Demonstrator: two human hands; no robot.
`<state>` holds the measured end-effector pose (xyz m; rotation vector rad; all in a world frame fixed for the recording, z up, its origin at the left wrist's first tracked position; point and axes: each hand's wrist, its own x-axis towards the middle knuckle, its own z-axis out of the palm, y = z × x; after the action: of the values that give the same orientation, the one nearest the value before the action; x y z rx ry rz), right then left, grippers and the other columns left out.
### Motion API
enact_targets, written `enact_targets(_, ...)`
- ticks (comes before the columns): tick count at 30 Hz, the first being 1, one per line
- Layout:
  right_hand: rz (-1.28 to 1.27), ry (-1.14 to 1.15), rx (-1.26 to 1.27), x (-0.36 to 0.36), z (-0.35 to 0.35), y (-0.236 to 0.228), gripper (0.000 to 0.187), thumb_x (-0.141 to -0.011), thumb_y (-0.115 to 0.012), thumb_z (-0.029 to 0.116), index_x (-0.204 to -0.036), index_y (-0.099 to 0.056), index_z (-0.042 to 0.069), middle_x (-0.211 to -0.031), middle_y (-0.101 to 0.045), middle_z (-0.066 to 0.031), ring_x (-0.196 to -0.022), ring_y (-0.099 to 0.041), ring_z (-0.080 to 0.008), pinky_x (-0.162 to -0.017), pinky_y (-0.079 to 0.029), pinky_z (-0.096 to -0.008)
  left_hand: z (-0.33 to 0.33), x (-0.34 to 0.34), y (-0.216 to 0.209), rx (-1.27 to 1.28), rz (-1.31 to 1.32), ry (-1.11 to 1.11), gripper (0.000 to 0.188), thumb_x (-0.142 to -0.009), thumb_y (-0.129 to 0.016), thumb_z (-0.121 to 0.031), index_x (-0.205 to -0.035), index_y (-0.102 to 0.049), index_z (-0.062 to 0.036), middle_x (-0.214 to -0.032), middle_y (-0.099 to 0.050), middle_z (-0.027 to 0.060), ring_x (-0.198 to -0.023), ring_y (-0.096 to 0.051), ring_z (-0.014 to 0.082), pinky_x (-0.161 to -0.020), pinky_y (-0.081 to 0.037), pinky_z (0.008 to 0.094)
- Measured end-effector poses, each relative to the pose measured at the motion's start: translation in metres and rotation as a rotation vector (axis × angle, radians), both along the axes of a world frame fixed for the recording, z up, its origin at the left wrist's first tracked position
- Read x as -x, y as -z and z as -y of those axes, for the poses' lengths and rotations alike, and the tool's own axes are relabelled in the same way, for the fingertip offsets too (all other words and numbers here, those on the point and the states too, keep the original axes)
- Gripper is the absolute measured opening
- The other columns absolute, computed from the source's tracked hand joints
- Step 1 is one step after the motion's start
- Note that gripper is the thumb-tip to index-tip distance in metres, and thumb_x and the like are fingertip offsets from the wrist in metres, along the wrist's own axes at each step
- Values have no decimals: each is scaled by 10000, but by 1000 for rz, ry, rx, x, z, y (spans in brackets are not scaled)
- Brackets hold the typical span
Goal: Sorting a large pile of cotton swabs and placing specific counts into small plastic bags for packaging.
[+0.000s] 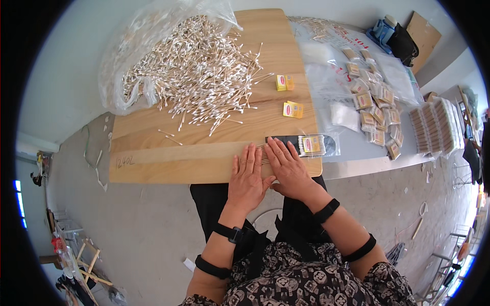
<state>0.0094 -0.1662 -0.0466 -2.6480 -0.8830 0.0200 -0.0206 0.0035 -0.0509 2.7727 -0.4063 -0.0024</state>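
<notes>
My left hand (246, 177) lies flat near the front edge of the wooden table (184, 167), fingers stretched out and side by side. Beside it, my right hand (290, 171) also rests with straight fingers, the two thumbs almost meeting. A row of cotton swabs (264, 154) shows between the hands; the rest of it is hidden under the fingers. Just right of my right fingertips, a row of swabs with a yellow card (311, 145) sits at a clear plastic bag (333, 145). A dark flat strip (274, 139) lies partly beneath my right hand.
A large heap of loose cotton swabs (204, 81) spills from a clear sack (115, 84) at the back left. Two small stacks of yellow cards (284, 82) (292, 109) lie at the right. Beyond, a grey table (342, 153) carries scattered swab packs (377, 107) and stacked packs (436, 125).
</notes>
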Motion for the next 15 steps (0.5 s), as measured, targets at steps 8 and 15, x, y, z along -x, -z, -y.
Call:
enact_targets(8, 22, 267, -96, -5, 72, 3, 890, -850, -676, 344, -1511, -202, -16, -1568, -229, -225, -1466, -207, -364, -1198, -153, -479, 22, -14, 2, -40, -1, 93, 788, -939, -532, -461, -1511, -250, 3, -1598, -199, 164, -1488, -171, 298, -1194, -150, 494)
enact_targets(15, -42, 330, -66, -3, 83, 19, 905, -891, -608, 477, -1528, -164, 12, -1587, -189, -206, -1475, -176, -359, -1204, -138, -471, 44, -24, 2, -42, 21, 139, 772, -946, -513, -473, -1503, -274, 6, -1593, -215, 158, -1487, -179, 289, -1196, -147, 485)
